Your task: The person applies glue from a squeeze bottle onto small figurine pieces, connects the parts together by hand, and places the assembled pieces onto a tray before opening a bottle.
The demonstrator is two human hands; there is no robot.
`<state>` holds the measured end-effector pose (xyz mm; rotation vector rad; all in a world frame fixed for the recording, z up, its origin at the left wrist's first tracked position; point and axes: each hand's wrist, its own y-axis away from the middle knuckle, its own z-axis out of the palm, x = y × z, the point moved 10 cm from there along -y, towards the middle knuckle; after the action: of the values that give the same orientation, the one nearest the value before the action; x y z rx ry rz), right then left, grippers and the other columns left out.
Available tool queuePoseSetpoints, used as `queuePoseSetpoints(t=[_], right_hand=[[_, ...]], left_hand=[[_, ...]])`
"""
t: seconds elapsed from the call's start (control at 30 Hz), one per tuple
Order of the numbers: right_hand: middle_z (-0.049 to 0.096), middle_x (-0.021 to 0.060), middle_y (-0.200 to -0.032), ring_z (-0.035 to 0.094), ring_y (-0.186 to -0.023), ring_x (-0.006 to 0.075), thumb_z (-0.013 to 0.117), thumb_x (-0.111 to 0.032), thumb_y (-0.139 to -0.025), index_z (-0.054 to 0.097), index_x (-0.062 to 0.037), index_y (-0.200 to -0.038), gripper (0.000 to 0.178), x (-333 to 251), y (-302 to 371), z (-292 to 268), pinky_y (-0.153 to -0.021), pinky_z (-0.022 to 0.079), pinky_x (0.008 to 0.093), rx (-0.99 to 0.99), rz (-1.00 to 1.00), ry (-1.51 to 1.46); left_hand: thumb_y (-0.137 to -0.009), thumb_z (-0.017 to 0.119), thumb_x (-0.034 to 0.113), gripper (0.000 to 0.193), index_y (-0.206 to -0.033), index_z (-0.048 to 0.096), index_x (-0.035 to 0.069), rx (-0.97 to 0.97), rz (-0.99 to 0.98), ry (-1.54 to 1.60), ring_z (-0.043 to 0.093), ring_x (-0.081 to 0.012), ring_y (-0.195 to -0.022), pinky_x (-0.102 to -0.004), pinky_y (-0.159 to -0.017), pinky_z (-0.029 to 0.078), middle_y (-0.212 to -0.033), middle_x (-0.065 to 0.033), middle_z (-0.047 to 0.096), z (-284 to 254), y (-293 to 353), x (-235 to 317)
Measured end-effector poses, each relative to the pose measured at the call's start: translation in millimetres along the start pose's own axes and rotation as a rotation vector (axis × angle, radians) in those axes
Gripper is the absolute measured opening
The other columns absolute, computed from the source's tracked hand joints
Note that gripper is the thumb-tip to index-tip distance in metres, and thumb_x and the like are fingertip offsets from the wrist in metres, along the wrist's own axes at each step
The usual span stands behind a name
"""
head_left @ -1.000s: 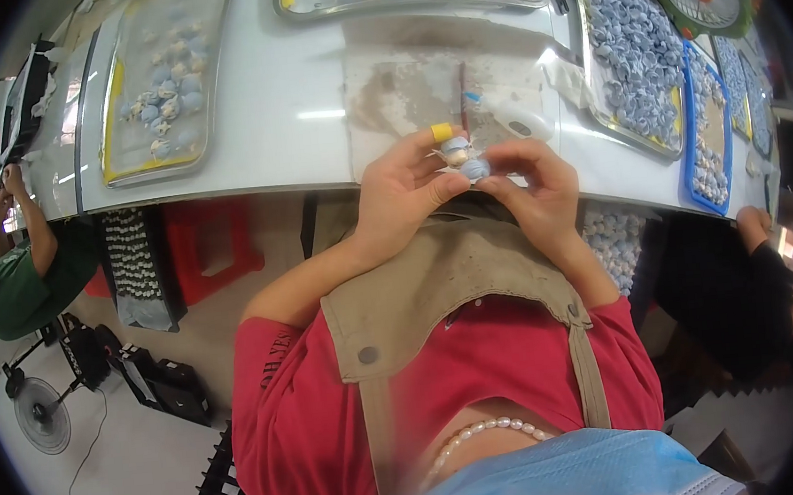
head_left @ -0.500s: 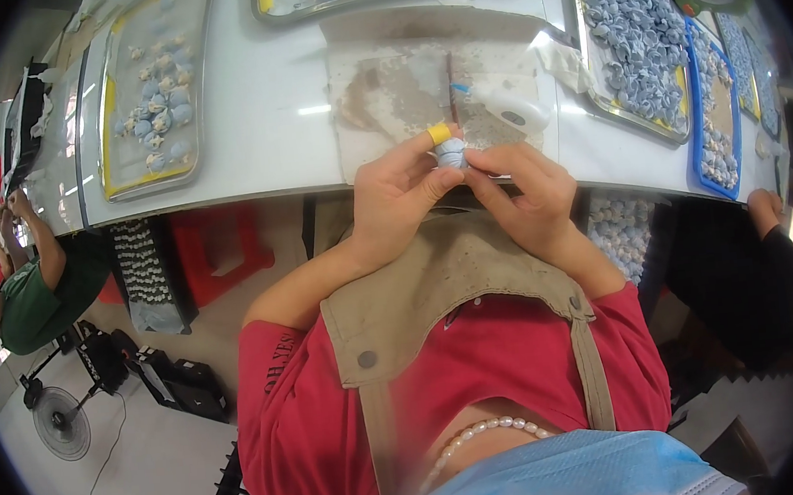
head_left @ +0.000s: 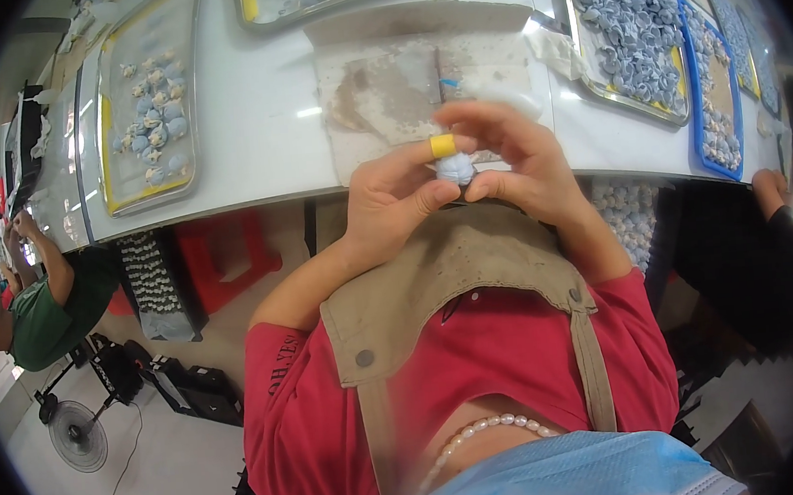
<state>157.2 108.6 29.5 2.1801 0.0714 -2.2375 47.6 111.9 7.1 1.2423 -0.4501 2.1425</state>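
A small, rounded, pale blue figurine part (head_left: 455,171) is held up over the near table edge. My left hand (head_left: 390,194) pinches it between thumb and index finger, and yellow tape is wrapped round that finger. From the other side my right hand (head_left: 526,168) closes on it too, thumb below and fingers curled over the top. The far side of the part is hidden by my fingers. Beyond my hands lies a stained, pale work sheet (head_left: 370,108). On it are a thin brown stick (head_left: 438,65) and a smooth white object (head_left: 518,101), largely covered by my right hand.
A tray (head_left: 194,114) of blue and cream pieces sits at left, another tray (head_left: 301,13) at the back. At right stand a tray of blue shell-like pieces (head_left: 628,34) and a blue-rimmed tray (head_left: 697,141). Co-workers (head_left: 71,299) sit on both sides.
My right hand has turned and lifted its fingers over the top of the blue part, having pinched its side before. The part sits slightly lower in view.
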Motion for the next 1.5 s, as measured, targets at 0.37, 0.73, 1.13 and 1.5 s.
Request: queuePoseSetpoints(t=[0.37,0.73,1.13,1.5], right_hand=[[0.063,0.0067,-0.094,0.059,-0.089,0.0129,0.067,-0.002,-0.072,0.058,-0.0013,-0.111,0.039,4.6,7.3,12.6,-0.081,0.047,0.0254,-0.192,0.022,-0.011],[0.062,0.0098,-0.105,0.057,-0.096,0.0156,0.065,-0.001,-0.073,0.058,-0.0002,-0.109,0.037,6.5,11.3,19.9,-0.084,0.045,0.0287,-0.144,-0.038,0.025],[0.06,0.0108,-0.107,0.054,-0.098,0.015,0.058,0.0,-0.08,0.058,0.0048,-0.106,0.027,-1.2,2.4,-30.2,-0.087,0.04,0.0267,0.259,-0.091,0.205],[0.064,0.0072,-0.089,0.058,-0.084,0.0123,0.056,0.002,-0.082,0.063,0.0016,-0.094,0.014,-24.0,13.7,-59.9,-0.078,0.043,0.0225,0.464,-0.172,0.556]], left_hand=[[-0.085,0.059,0.016,0.029,-0.108,0.057,-0.002,-0.051,0.173,-0.404,0.059,-0.0119,-0.087,-0.023,-0.077,0.046,-0.099,-0.0091,0.063,8.9,-1.2,17.8],[-0.08,0.06,0.002,0.025,-0.105,0.06,0.0,-0.135,0.061,-0.425,0.059,-0.0091,-0.084,-0.0228,-0.075,0.046,-0.094,-0.0078,0.065,3.8,-0.7,33.4],[-0.078,0.058,0.03,0.026,-0.091,0.062,0.008,0.672,-0.206,-2.239,0.061,-0.0314,-0.08,-0.0411,-0.069,0.047,-0.08,-0.0136,0.063,-263.5,-74.5,193.3],[-0.078,0.058,0.016,0.025,-0.102,0.058,0.011,-0.03,0.022,-1.564,0.058,-0.0195,-0.071,-0.0325,-0.065,0.045,-0.079,-0.0083,0.061,-163.3,-169.4,79.7]])
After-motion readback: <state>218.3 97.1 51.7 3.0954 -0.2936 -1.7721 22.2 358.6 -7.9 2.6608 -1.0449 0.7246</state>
